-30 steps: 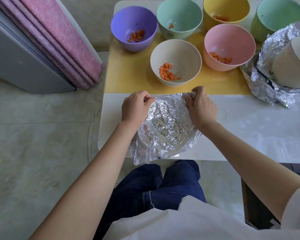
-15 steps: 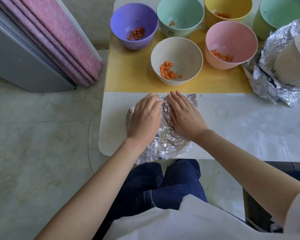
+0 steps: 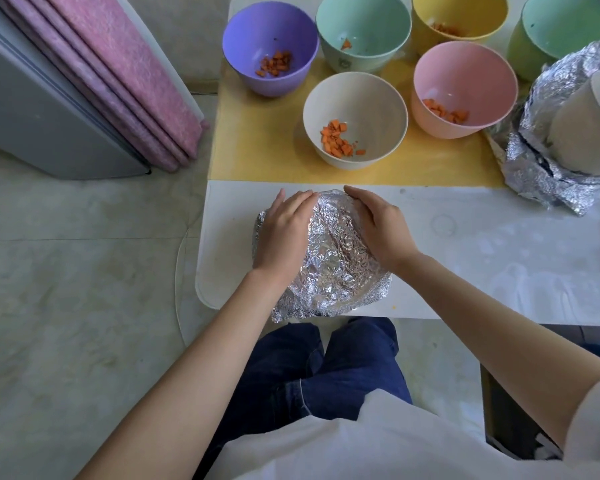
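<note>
Hands at work on a foil-wrapped mound (image 3: 329, 261), seen from above by the person's head camera. The mound sits at the near edge of a white table (image 3: 499, 265), straight in front of the seated person, and its foil hangs slightly over that edge. The left hand (image 3: 284, 233) lies flat on the mound's left side, fingers straight and close together, pressing the foil down. The right hand (image 3: 378, 230) lies on the right side, fingers gently bent to follow the rounded shape; neither hand pinches or lifts anything. What the foil covers is hidden, though the domed outline may be a bowl. Just behind the mound a yellow mat (image 3: 257, 147) carries a beige bowl (image 3: 381, 109) with diced carrot pieces (image 3: 338, 138). A purple bowl (image 3: 253, 32) stands to the left, a pink bowl (image 3: 465, 71) to the right, and a mint bowl (image 3: 371, 26) and a yellow bowl (image 3: 465, 8) stand further back. At the far right a white bowl (image 3: 586, 133) rests tilted in a loose foil sheet (image 3: 534, 168), well apart from the hands.
</note>
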A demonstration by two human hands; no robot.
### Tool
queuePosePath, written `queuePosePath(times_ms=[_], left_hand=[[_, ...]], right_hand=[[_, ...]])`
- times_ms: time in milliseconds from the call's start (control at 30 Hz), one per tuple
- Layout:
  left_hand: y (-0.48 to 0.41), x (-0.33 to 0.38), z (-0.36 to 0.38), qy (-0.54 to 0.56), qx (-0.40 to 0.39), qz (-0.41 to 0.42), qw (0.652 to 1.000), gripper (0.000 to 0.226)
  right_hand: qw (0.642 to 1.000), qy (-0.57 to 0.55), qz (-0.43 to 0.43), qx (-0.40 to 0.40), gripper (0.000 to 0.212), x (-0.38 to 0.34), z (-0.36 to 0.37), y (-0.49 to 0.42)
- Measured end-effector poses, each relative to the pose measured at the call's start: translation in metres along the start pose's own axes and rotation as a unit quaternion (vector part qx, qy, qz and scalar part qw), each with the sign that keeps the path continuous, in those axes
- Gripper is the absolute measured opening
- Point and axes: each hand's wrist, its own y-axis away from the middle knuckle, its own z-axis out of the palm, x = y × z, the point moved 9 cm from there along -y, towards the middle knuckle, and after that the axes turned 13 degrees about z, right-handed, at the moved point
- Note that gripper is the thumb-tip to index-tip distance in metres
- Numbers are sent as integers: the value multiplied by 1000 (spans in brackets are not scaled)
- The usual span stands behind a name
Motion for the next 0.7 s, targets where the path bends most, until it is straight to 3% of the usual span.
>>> queuePosePath(times_ms=[133, 300, 433, 700], left_hand=[[-7, -8, 3, 86, -14, -24, 996, 36], [-5, -25, -2, 208, 45, -108, 971, 29], [-2, -29, -2, 239, 61, -132, 960, 25], [0, -36, 3, 239, 65, -149, 957, 25]], right_hand=[[1000, -12, 19, -9, 33, 5, 2, -1], [995, -64, 72, -16, 30, 19, 3, -6], [988, -100, 115, -35, 27, 29, 9, -8], [988, -102, 115, -23, 27, 25, 5, -7]])
